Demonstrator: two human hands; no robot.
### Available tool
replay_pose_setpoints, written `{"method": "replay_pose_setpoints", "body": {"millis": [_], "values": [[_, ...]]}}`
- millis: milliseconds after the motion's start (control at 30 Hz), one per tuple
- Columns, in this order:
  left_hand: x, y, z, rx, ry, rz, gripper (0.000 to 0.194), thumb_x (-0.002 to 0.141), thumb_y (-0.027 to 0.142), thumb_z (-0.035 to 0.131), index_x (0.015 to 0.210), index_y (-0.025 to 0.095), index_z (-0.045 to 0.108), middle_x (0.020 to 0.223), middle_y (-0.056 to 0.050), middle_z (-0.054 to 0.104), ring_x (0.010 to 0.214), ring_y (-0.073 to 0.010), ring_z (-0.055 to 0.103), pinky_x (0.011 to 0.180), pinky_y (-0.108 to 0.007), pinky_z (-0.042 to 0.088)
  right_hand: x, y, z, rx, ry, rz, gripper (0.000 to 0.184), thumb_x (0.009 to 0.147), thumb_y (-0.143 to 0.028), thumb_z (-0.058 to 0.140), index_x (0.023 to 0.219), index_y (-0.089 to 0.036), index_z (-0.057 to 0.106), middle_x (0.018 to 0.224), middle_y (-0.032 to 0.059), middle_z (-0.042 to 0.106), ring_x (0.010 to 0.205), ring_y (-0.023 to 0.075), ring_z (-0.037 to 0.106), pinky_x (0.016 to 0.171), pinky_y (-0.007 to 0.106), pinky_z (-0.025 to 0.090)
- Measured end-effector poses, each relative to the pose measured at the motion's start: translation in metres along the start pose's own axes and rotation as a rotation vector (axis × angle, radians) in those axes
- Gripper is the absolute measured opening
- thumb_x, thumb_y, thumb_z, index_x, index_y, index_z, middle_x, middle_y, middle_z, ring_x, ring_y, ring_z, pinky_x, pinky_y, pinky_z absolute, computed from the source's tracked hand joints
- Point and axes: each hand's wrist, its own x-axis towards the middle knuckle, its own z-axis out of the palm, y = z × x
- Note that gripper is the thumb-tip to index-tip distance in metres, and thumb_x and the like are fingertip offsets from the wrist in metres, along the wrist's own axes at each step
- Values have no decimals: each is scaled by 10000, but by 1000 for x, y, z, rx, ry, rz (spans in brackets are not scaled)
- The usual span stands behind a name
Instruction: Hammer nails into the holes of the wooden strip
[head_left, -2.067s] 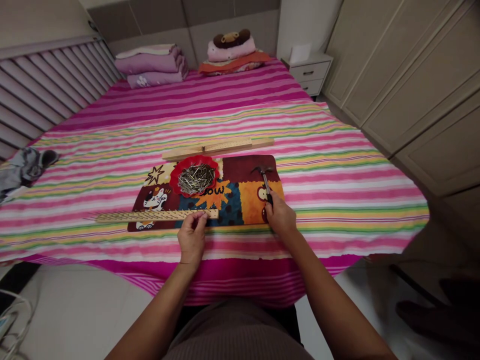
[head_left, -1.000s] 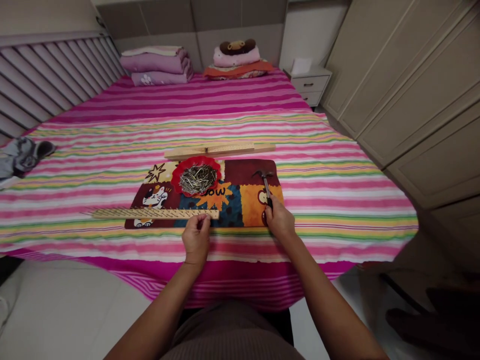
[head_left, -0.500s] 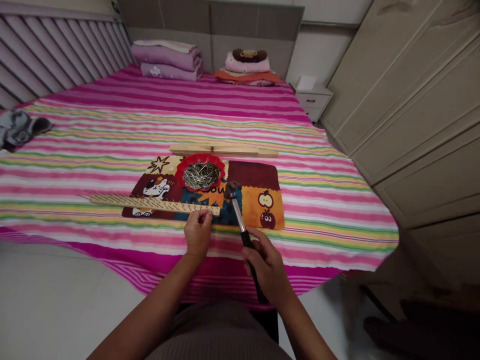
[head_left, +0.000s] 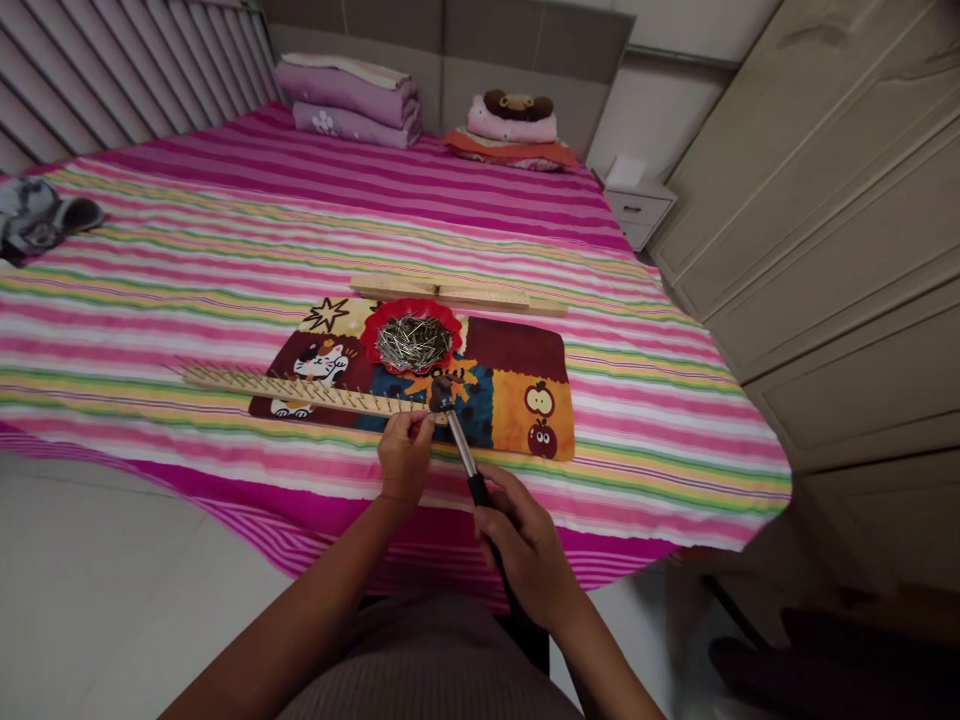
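Observation:
My right hand [head_left: 525, 545] is closed round the black grip of a claw hammer [head_left: 463, 450]. The hammer's head is over the right end of a wooden strip [head_left: 300, 390]; whether it touches is unclear. Several nails stand in a row along that strip, leaning. At the same end my left hand [head_left: 405, 455] is closed in a pinch against the wood, on what seems to be a nail, mostly hidden by the fingertips. Just beyond, a red scalloped bowl [head_left: 373, 350] holds a heap of loose nails [head_left: 412, 342]. Bowl and strip rest on a patterned mat [head_left: 517, 345].
Behind the bowl lie more wooden strips [head_left: 472, 294]. The mat is on a bed with a striped cover [head_left: 660, 400]. Grey cloth [head_left: 41, 215] lies at the left. Folded bedding [head_left: 352, 100] stands at the back, near a bedside cabinet [head_left: 637, 210]. Wardrobe doors [head_left: 847, 250] line the right.
My right hand has picked the hammer up from the mat's right side and brought it left, over the strip's end. My left hand keeps its pinch there. The view has shifted and tilted.

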Motion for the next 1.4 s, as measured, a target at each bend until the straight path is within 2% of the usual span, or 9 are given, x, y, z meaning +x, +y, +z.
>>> {"method": "replay_pose_setpoints", "body": {"millis": [200, 400, 567, 667, 800, 967, 1067, 1167, 1400], "values": [[1, -2, 0, 45, -9, 5, 103, 725, 309, 595, 690, 214, 608, 682, 9, 579, 649, -134, 533, 650, -261, 431, -2, -2, 1, -77, -40, 0, 374, 875, -264, 485, 1247, -234, 518, 592, -82, 472, 423, 63, 418, 418, 189, 335], [0, 1, -1, 40, -16, 41, 131, 743, 324, 586, 699, 206, 619, 680, 10, 592, 661, -132, 541, 662, -255, 434, -5, -4, 0, -203, -24, -129, 411, 910, -295, 485, 1319, -255, 477, 600, -69, 487, 475, 79, 424, 472, 209, 353], [1, 0, 0, 58, -19, -4, 122, 728, 320, 598, 698, 204, 619, 681, 14, 603, 641, -127, 541, 636, -251, 440, -3, -4, 0, -181, -61, -57, 365, 911, -275, 457, 1270, -234, 507, 569, -82, 437, 427, 70, 389, 424, 194, 309], [2, -2, 0, 55, -23, 4, 136, 738, 331, 590, 734, 203, 634, 732, -1, 631, 694, -140, 572, 695, -269, 464, -2, -8, -4, -239, 31, -206, 383, 907, -299, 472, 1283, -228, 492, 615, -65, 475, 463, 78, 422, 447, 201, 340], [3, -4, 0, 69, -23, 17, 146, 733, 337, 586, 732, 200, 637, 746, -15, 637, 704, -151, 575, 715, -288, 472, 22, -13, -30, -474, 299, -342, 425, 896, -348, 480, 1296, -205, 493, 625, -50, 496, 491, 102, 449, 475, 219, 365], [4, -5, -3, 41, -40, 31, 169, 728, 364, 580, 745, 207, 639, 758, -23, 648, 723, -162, 595, 721, -297, 492, 82, -9, -84, -821, 581, -237, 465, 859, -354, 483, 1290, -186, 530, 685, -3, 614, 584, 157, 550, 553, 250, 405], [4, -7, -6, 20, -76, 64, 192, 739, 381, 558, 775, 216, 649, 802, -33, 675, 785, -175, 623, 759, -305, 505, 106, -1, -114, -999, 631, -73, 469, 870, -312, 458, 1312, -168, 522, 776, 42, 676, 659, 184, 589, 582, 255, 393], [3, -8, -11, 27, -118, 61, 234, 735, 405, 549, 818, 216, 659, 845, -46, 701, 808, -184, 640, 781, -315, 509, 113, 12, -133, -1129, 626, 25, 446, 892, -295, 442, 1307, -156, 528, 835, 73, 697, 690, 191, 599, 581, 252, 363], [13, 0, -32, 110, -271, -67, 258, 695, 443, 564, 800, 225, 653, 819, -33, 724, 782, -192, 660, 762, -312, 504, 112, 28, -139, -1200, 581, 69, 440, 913, -299, 436, 1334, -185, 493, 938, 78, 707, 743, 191, 610, 582, 249, 330]]}}
